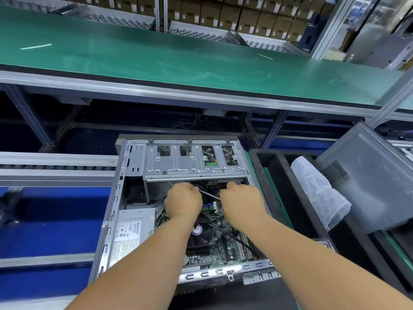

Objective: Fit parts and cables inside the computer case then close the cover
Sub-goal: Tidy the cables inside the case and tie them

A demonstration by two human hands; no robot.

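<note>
Head view: both hands (183, 199) (241, 201) pinch a thin cable (210, 195) inside the case (131, 166).

The open computer case (178, 209) lies in the middle, just before the long conveyor belt (178, 57). Inside it, the drive cage (192, 162) sits at the far end, the power supply (134, 229) at the left, the motherboard (223, 247) at the right. Both hands reach in just below the cage, the left hand (183, 202) beside the right hand (241, 202). Right of the case stands a tray (274, 175), with a plastic bag (317, 189) and the cover (375, 175) further right.
</note>
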